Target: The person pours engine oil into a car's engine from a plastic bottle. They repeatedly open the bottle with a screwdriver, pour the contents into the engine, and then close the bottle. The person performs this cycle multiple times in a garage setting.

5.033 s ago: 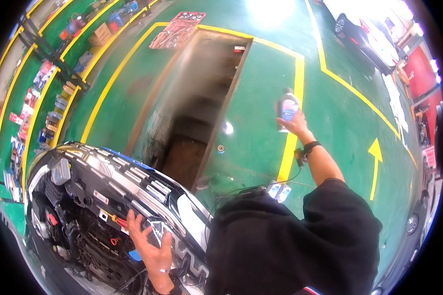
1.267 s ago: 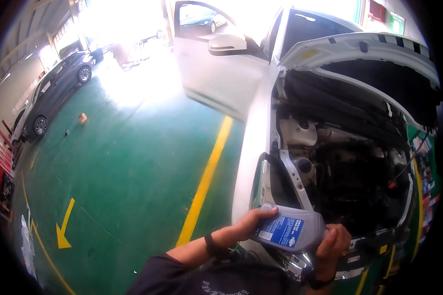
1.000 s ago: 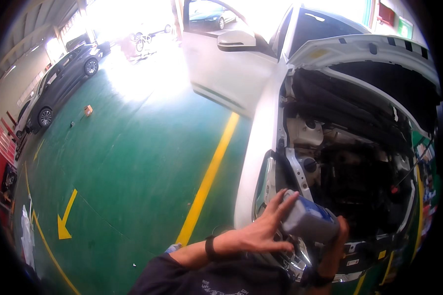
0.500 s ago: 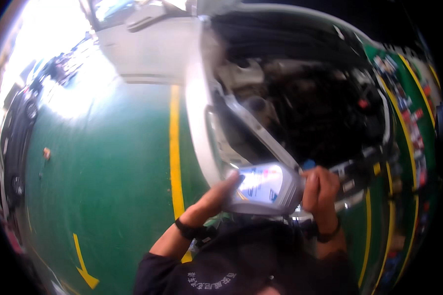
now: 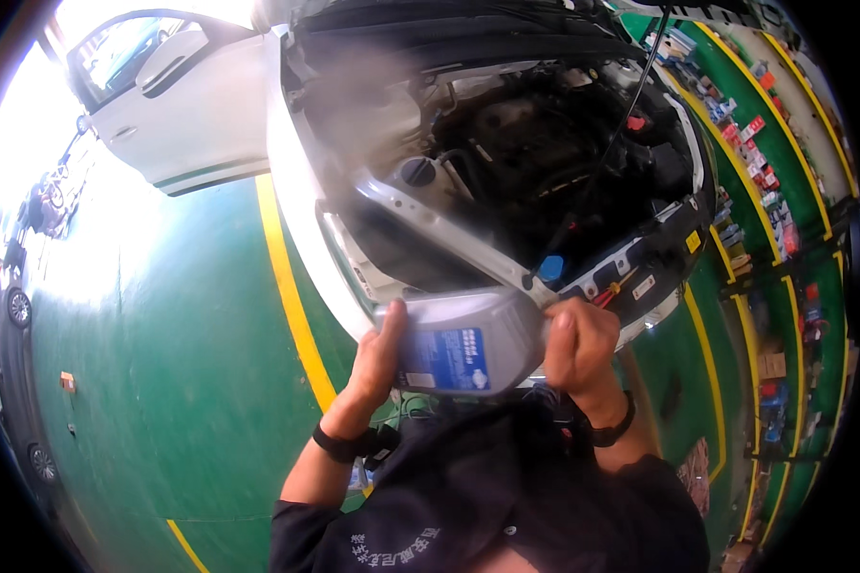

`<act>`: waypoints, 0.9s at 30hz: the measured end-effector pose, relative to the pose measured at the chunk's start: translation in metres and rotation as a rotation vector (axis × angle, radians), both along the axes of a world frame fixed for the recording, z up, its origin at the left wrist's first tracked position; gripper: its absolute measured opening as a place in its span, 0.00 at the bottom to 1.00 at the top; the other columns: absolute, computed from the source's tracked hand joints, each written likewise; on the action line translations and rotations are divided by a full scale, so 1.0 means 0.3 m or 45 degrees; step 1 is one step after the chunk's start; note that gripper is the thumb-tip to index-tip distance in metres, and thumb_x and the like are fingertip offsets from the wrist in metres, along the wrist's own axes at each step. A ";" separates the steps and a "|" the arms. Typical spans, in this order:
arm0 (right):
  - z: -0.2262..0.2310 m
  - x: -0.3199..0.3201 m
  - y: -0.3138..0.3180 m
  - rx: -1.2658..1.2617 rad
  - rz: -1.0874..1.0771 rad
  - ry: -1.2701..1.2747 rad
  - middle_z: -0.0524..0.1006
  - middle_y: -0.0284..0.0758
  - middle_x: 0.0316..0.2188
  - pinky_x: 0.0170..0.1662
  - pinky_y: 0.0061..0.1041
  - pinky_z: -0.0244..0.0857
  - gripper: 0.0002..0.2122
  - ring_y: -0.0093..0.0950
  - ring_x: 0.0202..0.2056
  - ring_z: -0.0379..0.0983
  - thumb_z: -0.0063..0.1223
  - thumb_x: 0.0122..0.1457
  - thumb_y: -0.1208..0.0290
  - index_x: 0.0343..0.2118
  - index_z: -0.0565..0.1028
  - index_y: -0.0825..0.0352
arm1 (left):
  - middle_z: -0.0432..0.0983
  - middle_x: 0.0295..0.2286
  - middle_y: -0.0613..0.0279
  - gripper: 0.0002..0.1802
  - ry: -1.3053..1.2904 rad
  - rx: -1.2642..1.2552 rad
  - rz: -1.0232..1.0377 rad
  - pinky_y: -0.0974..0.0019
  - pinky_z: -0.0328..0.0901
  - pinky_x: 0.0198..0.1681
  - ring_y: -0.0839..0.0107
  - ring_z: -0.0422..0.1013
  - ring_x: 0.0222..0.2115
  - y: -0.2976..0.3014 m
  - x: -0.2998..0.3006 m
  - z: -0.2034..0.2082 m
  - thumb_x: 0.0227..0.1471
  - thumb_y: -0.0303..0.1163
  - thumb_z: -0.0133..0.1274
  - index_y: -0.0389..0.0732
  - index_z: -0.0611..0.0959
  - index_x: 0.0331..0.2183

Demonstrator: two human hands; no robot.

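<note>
Over the front edge of a white car's open engine bay [image 5: 516,143], I hold a grey plastic oil bottle [image 5: 511,334] lying on its side. A blue label [image 5: 449,358] on it faces up. My left hand [image 5: 379,349] is wrapped round the base end, thumb on top. At the other end my right hand [image 5: 583,349] is closed in a fist at the neck; the cap is hidden by the fingers. Just beyond the bottle, a blue cap [image 5: 550,268] sits in the bay. A red-and-yellow tool [image 5: 612,289] rests on the front panel to its right.
A thin prop rod [image 5: 631,105] stands across the bay. The car's front door [image 5: 182,115] hangs open at the far left. Shelves [image 5: 760,172] with boxes line the right. A dark car [image 5: 14,382] stands far left, beyond green floor [image 5: 162,382] with yellow lines.
The bottle has been turned, so a blue label now faces up instead of the bright, pale one. Both hands still grip it. The view has shifted, showing more of the engine bay.
</note>
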State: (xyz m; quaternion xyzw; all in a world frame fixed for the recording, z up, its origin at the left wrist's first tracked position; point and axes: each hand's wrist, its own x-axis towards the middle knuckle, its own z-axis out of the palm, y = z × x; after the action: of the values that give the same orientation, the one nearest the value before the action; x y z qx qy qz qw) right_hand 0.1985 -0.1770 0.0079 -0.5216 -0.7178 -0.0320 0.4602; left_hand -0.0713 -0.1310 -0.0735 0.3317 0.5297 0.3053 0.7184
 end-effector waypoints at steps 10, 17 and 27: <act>0.088 -0.004 0.143 -0.076 -0.153 -0.123 0.73 0.39 0.15 0.21 0.36 0.65 0.09 0.41 0.16 0.73 0.56 0.59 0.72 0.22 0.72 0.65 | 0.77 0.53 0.46 0.42 -0.602 -0.181 -0.261 0.58 0.79 0.40 0.56 0.79 0.46 0.097 0.013 -0.044 0.69 0.59 0.43 0.38 0.61 0.69; 0.050 -0.139 0.341 -0.127 -0.642 -0.316 0.79 0.41 0.16 0.22 0.39 0.73 0.13 0.43 0.19 0.79 0.55 0.62 0.63 0.22 0.76 0.64 | 0.63 0.64 0.39 0.67 0.900 1.641 -0.308 0.47 0.58 0.68 0.41 0.60 0.65 0.177 0.176 0.122 0.33 0.40 0.81 0.35 0.59 0.68; 0.055 -0.183 0.341 -0.341 -0.223 -0.399 0.81 0.44 0.24 0.29 0.39 0.76 0.16 0.41 0.27 0.82 0.56 0.62 0.56 0.33 0.75 0.68 | 0.78 0.39 0.47 0.28 0.860 1.657 -0.262 0.52 0.70 0.44 0.42 0.75 0.42 0.318 0.217 0.046 0.44 0.31 0.72 0.37 0.78 0.47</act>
State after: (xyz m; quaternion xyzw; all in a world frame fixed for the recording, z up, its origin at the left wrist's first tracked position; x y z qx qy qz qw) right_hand 0.1437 -0.0746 0.0244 -0.6271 -0.7303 -0.0568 0.2651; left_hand -0.0062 -0.0355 -0.0598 0.8143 0.4001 0.3702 0.1996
